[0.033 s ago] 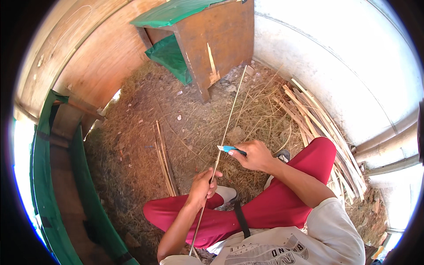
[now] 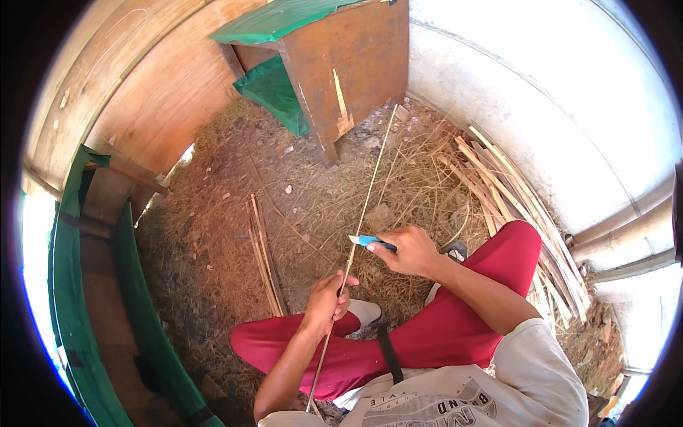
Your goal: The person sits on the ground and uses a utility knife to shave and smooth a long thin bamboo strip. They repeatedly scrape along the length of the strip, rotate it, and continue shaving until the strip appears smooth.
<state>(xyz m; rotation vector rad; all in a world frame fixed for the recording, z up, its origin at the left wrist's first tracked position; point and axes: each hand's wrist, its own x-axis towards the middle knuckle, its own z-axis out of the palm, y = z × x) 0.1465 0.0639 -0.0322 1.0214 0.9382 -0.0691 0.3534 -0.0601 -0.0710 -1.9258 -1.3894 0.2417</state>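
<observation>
A long, thin pale strip, like split bamboo point(image 2: 374, 174), runs from beside my lap up and away toward the wooden cabinet. My left hand point(image 2: 326, 300) is closed around its lower part, in front of my left shin. My right hand point(image 2: 407, 249) grips a blue utility knife point(image 2: 373, 243) by its handle. The knife's blade points left and lies against or just over the strip, a little beyond my left hand. Whether the edge bites into the strip, I cannot tell.
Several split strips point(image 2: 265, 256) lie on the ground left of the held strip. A larger pile of strips point(image 2: 526, 206) rests along the white wall point(image 2: 541, 85) at right. Ahead stands the brown cabinet point(image 2: 356, 64) with a green cover. A green-edged wooden bench point(image 2: 135, 285) is at left.
</observation>
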